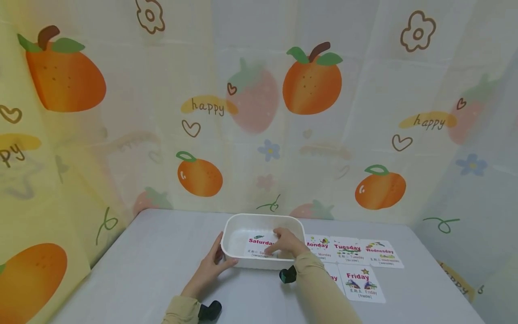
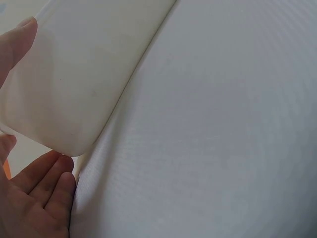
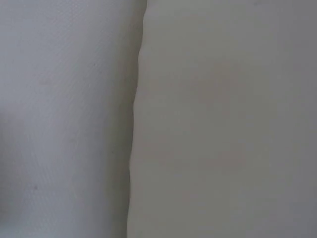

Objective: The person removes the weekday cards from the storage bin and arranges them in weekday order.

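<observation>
A white plastic tub [image 1: 265, 264] stands on the table, and a "Saturday" card [image 1: 256, 245] lies inside it. My left hand [image 1: 211, 265] holds the tub's near left corner. In the left wrist view, its thumb lies against the long wall and the other fingers [image 2: 47, 183] are at the short end. My right hand [image 1: 288, 243] reaches into the tub over the card's right part, thumb and a finger spread apart. Whether its fingertips touch the card is unclear. The right wrist view shows just the tub's outer wall [image 3: 218, 124] and the tablecloth.
Right of the tub lie cards reading "Monday" [image 1: 319, 247], "Tuesday" [image 1: 347, 249] and "Wednesday" [image 1: 382, 253]. Nearer me are a "Friday" card [image 1: 360, 282] and another card [image 1: 333, 275], partly hidden by my right arm. A fruit-printed curtain [image 1: 259, 171] hangs behind the table.
</observation>
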Demonstrator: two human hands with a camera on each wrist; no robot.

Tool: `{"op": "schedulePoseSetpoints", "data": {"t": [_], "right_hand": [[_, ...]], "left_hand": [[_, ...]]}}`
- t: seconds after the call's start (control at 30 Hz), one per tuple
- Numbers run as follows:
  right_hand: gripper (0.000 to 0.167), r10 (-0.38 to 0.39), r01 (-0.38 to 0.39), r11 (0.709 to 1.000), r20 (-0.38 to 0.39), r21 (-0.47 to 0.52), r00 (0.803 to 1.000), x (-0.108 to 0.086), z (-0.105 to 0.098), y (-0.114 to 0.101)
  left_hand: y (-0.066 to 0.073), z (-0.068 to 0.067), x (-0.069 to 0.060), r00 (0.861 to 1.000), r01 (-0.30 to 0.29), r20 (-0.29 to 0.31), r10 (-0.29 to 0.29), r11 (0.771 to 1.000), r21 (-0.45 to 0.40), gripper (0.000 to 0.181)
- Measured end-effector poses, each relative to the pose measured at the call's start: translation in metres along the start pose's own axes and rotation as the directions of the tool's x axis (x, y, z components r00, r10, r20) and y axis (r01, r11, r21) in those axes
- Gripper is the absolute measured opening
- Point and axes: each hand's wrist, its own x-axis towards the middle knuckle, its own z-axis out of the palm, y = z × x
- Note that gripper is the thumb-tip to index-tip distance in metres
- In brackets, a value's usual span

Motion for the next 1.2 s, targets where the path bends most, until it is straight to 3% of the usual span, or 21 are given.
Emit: {"op": "schedulePoseSetpoints", "data": {"t": [0.47,0.67,0.87,1.2], "right_hand": [[0.086,0.074,-0.075,0.986,-0.016,-0.147,0.997,0.01,0.005,0.007],[0.086,0.062,-0.065,0.973,-0.019,-0.221,0.998,0.011,0.008,0.008],[0.086,0.023,-0.032,0.941,-0.033,-0.338,0.999,0.011,0.01,0.008],[0.086,0.047,-0.064,0.94,-0.057,-0.335,0.997,0.012,0.012,0.009]], "left_hand": [[-0.009,0.001,0.006,1.0,-0.006,-0.002,0.006,1.0,-0.009,0.096],[-0.01,0.0,0.004,1.0,-0.012,0.004,0.012,1.0,0.003,0.096],[-0.009,0.0,0.003,1.0,-0.008,-0.001,0.008,1.0,-0.002,0.097],[-0.006,0.001,0.003,1.0,0.002,0.004,-0.002,1.0,0.004,0.097]]}}
